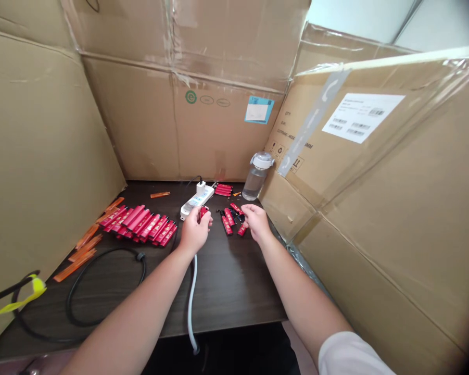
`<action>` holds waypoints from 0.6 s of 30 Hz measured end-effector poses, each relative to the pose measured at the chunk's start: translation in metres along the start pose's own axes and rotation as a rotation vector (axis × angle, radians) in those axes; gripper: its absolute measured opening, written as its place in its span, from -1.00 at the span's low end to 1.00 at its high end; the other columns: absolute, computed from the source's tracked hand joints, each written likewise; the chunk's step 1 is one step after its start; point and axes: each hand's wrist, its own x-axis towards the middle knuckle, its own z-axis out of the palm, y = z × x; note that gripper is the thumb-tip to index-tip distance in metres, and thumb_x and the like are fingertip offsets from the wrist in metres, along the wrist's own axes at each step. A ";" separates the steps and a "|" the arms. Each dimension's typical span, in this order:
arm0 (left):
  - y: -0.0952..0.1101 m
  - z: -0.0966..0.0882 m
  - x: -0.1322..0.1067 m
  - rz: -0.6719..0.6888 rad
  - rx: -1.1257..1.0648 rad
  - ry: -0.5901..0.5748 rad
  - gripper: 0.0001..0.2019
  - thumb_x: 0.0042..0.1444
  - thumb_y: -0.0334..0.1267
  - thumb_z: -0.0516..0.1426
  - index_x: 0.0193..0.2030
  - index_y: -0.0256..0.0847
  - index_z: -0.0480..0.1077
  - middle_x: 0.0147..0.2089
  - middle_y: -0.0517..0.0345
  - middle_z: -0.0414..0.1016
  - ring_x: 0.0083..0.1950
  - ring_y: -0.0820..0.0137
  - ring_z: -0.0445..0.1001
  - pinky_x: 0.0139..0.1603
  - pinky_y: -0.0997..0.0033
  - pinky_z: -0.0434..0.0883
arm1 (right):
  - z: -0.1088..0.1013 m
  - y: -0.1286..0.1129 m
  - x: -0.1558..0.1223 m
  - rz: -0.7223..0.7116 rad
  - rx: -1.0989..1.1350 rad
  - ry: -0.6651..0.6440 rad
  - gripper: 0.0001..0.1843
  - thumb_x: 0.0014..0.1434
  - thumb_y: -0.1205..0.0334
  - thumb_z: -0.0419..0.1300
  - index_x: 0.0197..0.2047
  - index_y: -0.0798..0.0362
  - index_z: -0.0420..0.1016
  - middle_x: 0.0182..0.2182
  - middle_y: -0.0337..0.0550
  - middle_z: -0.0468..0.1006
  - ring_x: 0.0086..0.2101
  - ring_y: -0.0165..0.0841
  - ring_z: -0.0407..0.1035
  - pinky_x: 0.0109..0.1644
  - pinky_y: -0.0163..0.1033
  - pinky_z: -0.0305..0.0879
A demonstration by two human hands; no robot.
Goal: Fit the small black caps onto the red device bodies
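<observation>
Left hand (195, 233) curled nearly shut around a red stick-shaped piece (204, 212) at a dark wood table (234, 297), one end showing above the fingers and pointing to the far side, exact tilt hidden by the grip. Just beyond, a white power strip (197, 202) lying at a slant, long axis running from near left to far right, with a black plug (200, 188) in its far end.

Right hand (256, 222) half-curled, fingertips (250, 213) down among loose red sticks (228, 220) and small black pieces (235, 215), any hold hidden from view. Those loose sticks scattered at mixed angles, mostly pointing far and near, one just left of the hand and another touching distance from its near edge.

To the left, a tight batch of red sticks (136, 224) side by side, long axes slanting from far right to near left. Orange strips (85, 249) along the left edge of the table, a coiled black cable (105, 286) near them, a smaller red bundle (223, 189) at the far edge, and a clear plastic bottle (256, 177) tilted against cardboard walls (140, 125) at far right.
</observation>
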 end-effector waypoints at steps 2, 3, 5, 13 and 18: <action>0.000 -0.001 0.001 0.017 0.009 0.013 -0.76 0.04 -0.13 0.11 -0.21 -0.23 0.33 -0.41 0.18 0.42 -0.42 0.44 0.43 -0.49 0.50 0.37 | 0.008 -0.004 0.005 -0.167 -0.309 -0.043 -0.89 -0.05 0.25 0.24 -0.44 0.12 0.47 -0.66 -0.33 0.33 -0.66 -0.53 0.12 -0.60 -0.39 0.06; 0.000 -0.002 0.001 0.032 0.016 0.019 -0.76 0.04 -0.13 0.11 -0.22 -0.23 0.34 -0.41 0.17 0.42 -0.42 0.44 0.44 -0.48 0.49 0.37 | 0.013 -0.007 0.010 -0.267 -0.536 -0.091 -0.87 -0.01 0.23 0.21 -0.41 0.12 0.50 -0.61 -0.28 0.40 -0.61 -0.49 0.19 -0.54 -0.37 0.13; -0.001 -0.003 0.001 0.065 0.038 0.022 -0.78 0.05 -0.15 0.11 -0.22 -0.24 0.34 -0.41 0.16 0.43 -0.41 0.44 0.44 -0.44 0.48 0.38 | 0.024 -0.014 0.020 -0.421 -0.991 -0.223 -0.80 0.07 0.24 0.13 -0.30 0.11 0.55 -0.49 -0.19 0.51 -0.49 -0.43 0.32 -0.39 -0.33 0.22; -0.006 -0.004 0.002 0.120 0.126 0.002 -0.82 0.09 -0.18 0.06 -0.22 -0.21 0.35 -0.41 0.15 0.46 -0.41 0.42 0.45 -0.39 0.46 0.38 | 0.071 -0.024 0.057 -0.301 -1.563 -0.573 -0.84 -0.09 0.26 0.28 -0.37 0.09 0.62 -0.38 -0.06 0.61 -0.34 -0.27 0.46 -0.29 -0.30 0.27; -0.006 -0.006 0.001 0.162 0.168 0.002 -0.81 0.12 -0.18 0.04 -0.19 -0.20 0.35 -0.40 0.14 0.48 -0.39 0.40 0.47 -0.36 0.43 0.38 | 0.084 -0.019 0.061 -0.224 -1.737 -0.565 -0.68 -0.13 0.22 0.32 -0.25 0.16 0.60 -0.24 0.10 0.60 -0.23 -0.15 0.47 -0.25 -0.26 0.30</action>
